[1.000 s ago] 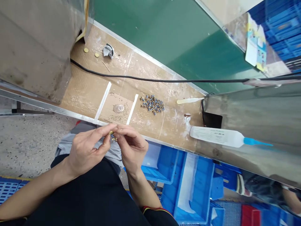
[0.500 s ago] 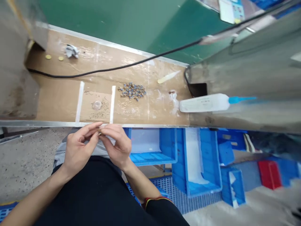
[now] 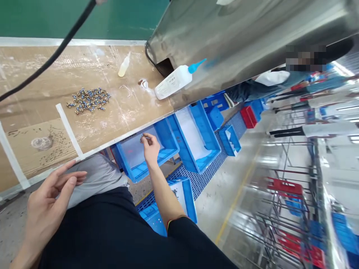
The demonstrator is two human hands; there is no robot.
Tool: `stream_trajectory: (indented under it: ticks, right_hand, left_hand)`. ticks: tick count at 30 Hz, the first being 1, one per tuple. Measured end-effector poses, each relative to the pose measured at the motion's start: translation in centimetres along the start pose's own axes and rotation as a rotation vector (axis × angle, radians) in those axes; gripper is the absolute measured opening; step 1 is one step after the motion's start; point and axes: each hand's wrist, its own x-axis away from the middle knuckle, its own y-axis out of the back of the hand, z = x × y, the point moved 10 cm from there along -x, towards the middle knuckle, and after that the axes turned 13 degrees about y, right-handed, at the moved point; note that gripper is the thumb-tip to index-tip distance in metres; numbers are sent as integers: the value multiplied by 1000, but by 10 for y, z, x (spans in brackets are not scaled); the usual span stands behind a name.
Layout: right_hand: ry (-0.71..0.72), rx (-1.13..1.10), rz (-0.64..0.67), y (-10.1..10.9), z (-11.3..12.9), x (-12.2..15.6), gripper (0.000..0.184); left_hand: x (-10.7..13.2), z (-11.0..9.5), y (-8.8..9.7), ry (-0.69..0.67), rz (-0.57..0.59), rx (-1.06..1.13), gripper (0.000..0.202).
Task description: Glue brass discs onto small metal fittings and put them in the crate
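"Where are the hands?"

"Nearest is the left hand [image 3: 47, 201], just beside a grey cloth [image 3: 95, 175]. Its fingers [image 3: 75, 175] are spread open, gripping nothing."

"And the right?"

"The right hand [image 3: 150, 147] is out in front of a blue plastic crate [image 3: 168, 136], its fingers [image 3: 148, 139] closed in a pinch on a tiny metal piece [image 3: 143, 137], too small to make out."

"What's on the surface?"

"On the cardboard-covered surface [image 3: 131, 101], a loose heap of small brass-and-blue fittings [image 3: 89, 100] lies well apart from both hands. Farther along stands a white squeeze bottle with a blue nozzle [image 3: 172, 82]."

"Beyond that?"

"More blue crates [image 3: 229, 140] and a red crate [image 3: 248, 117] sit on the floor [image 3: 224, 220]."
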Motion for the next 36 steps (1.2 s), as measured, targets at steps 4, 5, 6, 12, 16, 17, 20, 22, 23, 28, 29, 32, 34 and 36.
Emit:
stream_trajectory:
  ticks: [4,5,6,12,16,17,20,22,23,28,29,32,34,36]
  right_hand:
    - [-92,142,74,-10,-80,-52,30]
    - [-109,180,95,-15,-93,-59,27]
    - [-125,218,113,-20,-103,-64,25]
    - [-184,392,197,-38,-141,-75,33]
    - [-188,434,230,-43,-155,-76,36]
    - [-186,435,236,-44,-157,-76,36]
    - [-179,432,245,-45,-159,-74,37]
    - [-175,425,246,-45,-158,-72,36]
    - [-173,419,244,-45,-157,-72,36]
    - [-152,361,205,-44,-144,-72,35]
    - [-144,345,186,-42,-139,-72,35]
    - [-95,287,78,-26,-116,-66,38]
    - [-38,245,-53,-4,-91,-59,46]
    - [40,202,-206,21,-56,-48,54]
  left_hand:
    - [-2,14,4,124,3,44,64]
    - [-1,14,5,130,1,42,65]
    - [0,14,5,133,-5,40,65]
    - [4,18,5,151,-12,35,64]
    - [2,19,5,133,1,37,64]
    - [1,20,5,136,4,41,63]
    - [1,23,5,168,13,68,64]
    - [2,24,5,193,21,84,65]
    - [2,25,5,204,22,90,65]
    - [0,28,6,172,15,96,63]
    - [0,28,6,153,24,92,62]
    - [-2,32,9,116,35,86,61]
    - [-3,35,14,121,19,100,60]
    - [-2,39,18,140,7,126,59]
